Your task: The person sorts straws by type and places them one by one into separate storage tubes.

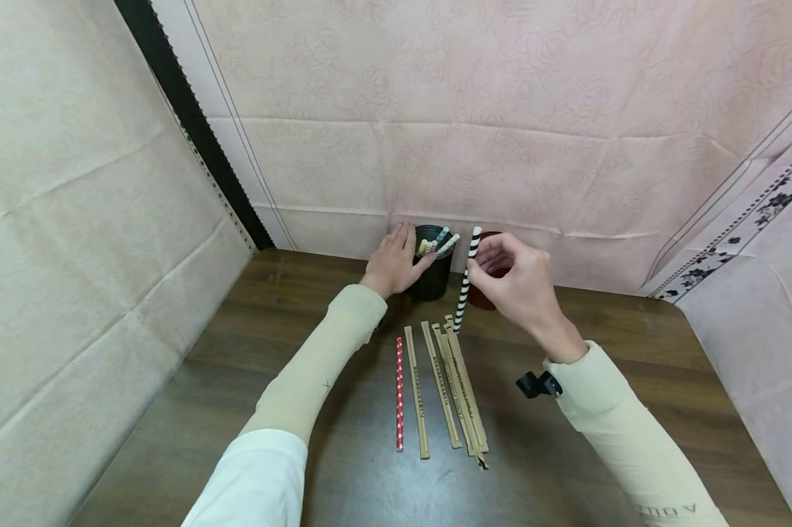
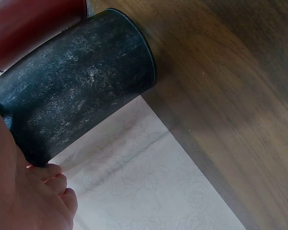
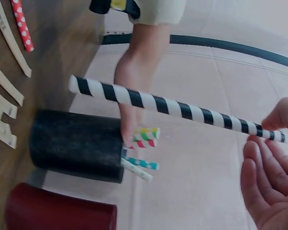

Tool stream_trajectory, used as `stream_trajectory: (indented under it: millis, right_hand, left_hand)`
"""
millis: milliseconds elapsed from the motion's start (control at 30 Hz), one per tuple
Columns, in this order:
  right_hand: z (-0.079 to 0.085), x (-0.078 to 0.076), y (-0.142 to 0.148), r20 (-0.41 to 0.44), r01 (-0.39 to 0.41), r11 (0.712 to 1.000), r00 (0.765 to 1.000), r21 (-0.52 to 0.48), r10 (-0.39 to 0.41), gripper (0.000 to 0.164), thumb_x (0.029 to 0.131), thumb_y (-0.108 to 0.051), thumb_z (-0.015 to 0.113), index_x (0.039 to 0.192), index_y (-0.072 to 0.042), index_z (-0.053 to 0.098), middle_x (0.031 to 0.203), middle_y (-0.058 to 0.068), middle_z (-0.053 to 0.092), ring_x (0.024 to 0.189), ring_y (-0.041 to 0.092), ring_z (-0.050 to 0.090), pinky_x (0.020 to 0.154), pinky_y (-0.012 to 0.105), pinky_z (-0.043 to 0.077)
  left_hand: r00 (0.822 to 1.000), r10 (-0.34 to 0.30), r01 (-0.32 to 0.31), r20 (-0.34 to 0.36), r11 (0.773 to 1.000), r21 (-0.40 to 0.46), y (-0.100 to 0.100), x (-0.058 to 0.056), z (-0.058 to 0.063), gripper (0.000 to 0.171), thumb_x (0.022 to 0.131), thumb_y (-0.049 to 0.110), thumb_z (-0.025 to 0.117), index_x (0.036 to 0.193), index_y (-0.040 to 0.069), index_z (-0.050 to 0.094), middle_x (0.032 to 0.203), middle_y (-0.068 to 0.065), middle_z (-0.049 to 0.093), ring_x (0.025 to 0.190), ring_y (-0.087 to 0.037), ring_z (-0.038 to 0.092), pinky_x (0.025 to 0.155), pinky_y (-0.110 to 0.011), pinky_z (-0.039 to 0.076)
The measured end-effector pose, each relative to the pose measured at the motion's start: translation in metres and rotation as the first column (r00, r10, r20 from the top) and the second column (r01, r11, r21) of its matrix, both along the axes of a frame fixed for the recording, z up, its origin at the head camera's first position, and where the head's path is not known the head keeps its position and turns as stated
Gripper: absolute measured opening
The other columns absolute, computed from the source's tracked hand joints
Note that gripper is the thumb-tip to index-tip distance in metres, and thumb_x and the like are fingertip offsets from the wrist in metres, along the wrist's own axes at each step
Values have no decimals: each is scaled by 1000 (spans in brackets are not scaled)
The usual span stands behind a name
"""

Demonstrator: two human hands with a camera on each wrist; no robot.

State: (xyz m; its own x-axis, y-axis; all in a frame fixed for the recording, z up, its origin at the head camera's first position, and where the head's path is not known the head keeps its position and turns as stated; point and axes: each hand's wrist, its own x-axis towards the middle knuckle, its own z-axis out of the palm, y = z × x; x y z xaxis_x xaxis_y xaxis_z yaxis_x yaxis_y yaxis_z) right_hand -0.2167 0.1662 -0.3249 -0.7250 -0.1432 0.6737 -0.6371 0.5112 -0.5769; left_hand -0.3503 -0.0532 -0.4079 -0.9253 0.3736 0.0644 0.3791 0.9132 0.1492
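Between thumb and fingertips, my right hand [image 1: 517, 282] pinches a black-and-white striped paper straw [image 1: 462, 300] near its upper end. The straw slants in the air in front of a dark red cup [image 1: 482, 298], its lower end above the wrapped sticks. My left hand [image 1: 392, 265] rests against the rim of a black cup [image 2: 81, 81], fingers extended along its left side and thumb across the near side. Several patterned paper straws [image 3: 144, 163] stick out of the black cup. The red cup's opening is partly hidden behind my right hand in the head view.
A red straw with white hearts [image 1: 399, 395] lies on the brown wooden table [image 1: 238, 410]. To its right lie several thin brown paper-wrapped sticks [image 1: 462, 395], some overlapping. Behind both cups hangs a pale cloth wall [image 1: 488, 146].
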Motion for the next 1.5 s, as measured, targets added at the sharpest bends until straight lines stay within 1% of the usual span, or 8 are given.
stream_trajectory:
  millis: [100, 233, 400, 633, 967, 1233, 1400, 1500]
  right_hand:
    - [6, -5, -2, -95, 9, 998, 995, -54, -14, 13, 85, 3, 77, 97, 3, 72, 83, 12, 77, 71, 6, 68, 67, 10, 54]
    - [16, -12, -3, -204, 40, 996, 977, -78, -55, 13, 85, 0, 76, 97, 3, 72, 83, 13, 79, 69, 19, 72, 73, 8, 51]
    - [26, -18, -7, -213, 53, 990, 974, -131, -81, 13, 87, 0, 74, 97, 6, 69, 87, 15, 79, 75, 27, 75, 76, 12, 59]
    - [32, -33, -14, -217, 93, 983, 968, -159, -126, 10, 88, -1, 73, 96, 5, 71, 88, 15, 80, 79, 29, 77, 77, 9, 56]
    - [19, -55, -26, -145, 71, 987, 985, -142, -92, 14, 92, -2, 74, 102, 6, 70, 94, 18, 80, 84, 31, 78, 79, 39, 65]
    - [6, -70, -36, -79, 90, 991, 992, -97, -98, 17, 95, -5, 72, 109, 5, 71, 100, 20, 80, 90, 33, 79, 85, 45, 65]
    - [1, -70, -39, 52, 111, 994, 992, -3, -111, 35, 97, -14, 75, 128, 3, 69, 124, 21, 76, 113, 34, 76, 100, 46, 61]
    - [-1, -67, -38, 93, 115, 992, 989, 43, -119, 44, 97, -18, 77, 135, 1, 67, 135, 21, 72, 123, 34, 72, 105, 47, 59]
  left_hand:
    - [1000, -6, 6, -5, 1000, -5, 0, -1, -1, 90, 110, 66, 22, 169, 0, 9, 178, -17, 12, 167, -30, 10, 137, -41, 14]
    - [1000, -10, 10, -13, 1000, -2, 0, 0, -1, 89, 110, 65, 22, 169, 0, 10, 178, -17, 13, 167, -30, 11, 136, -42, 15]
    - [1000, -9, 9, -20, 1000, 1, 0, -1, -1, 90, 110, 66, 24, 169, -1, 12, 178, -18, 16, 167, -30, 12, 136, -42, 17]
    - [1000, -1, 1, -21, 1000, 1, 0, -1, -1, 89, 110, 66, 24, 169, -1, 12, 178, -18, 17, 167, -30, 13, 136, -42, 17]
    - [1000, 4, -4, -24, 1000, -19, 1, -4, -3, 91, 110, 67, 24, 169, -1, 10, 178, -17, 15, 167, -29, 12, 136, -40, 15]
    - [1000, 9, -9, -22, 1000, -5, 1, -5, -5, 90, 110, 67, 26, 169, 0, 11, 178, -16, 16, 167, -29, 12, 136, -40, 15]
    - [1000, 4, -4, -12, 1000, -12, 1, -5, -4, 91, 110, 68, 23, 169, 1, 9, 178, -16, 13, 167, -29, 9, 137, -42, 15]
    - [1000, 1, -1, -10, 1000, -10, 0, -5, -3, 91, 109, 68, 22, 169, 1, 9, 179, -16, 12, 168, -29, 9, 137, -43, 14]
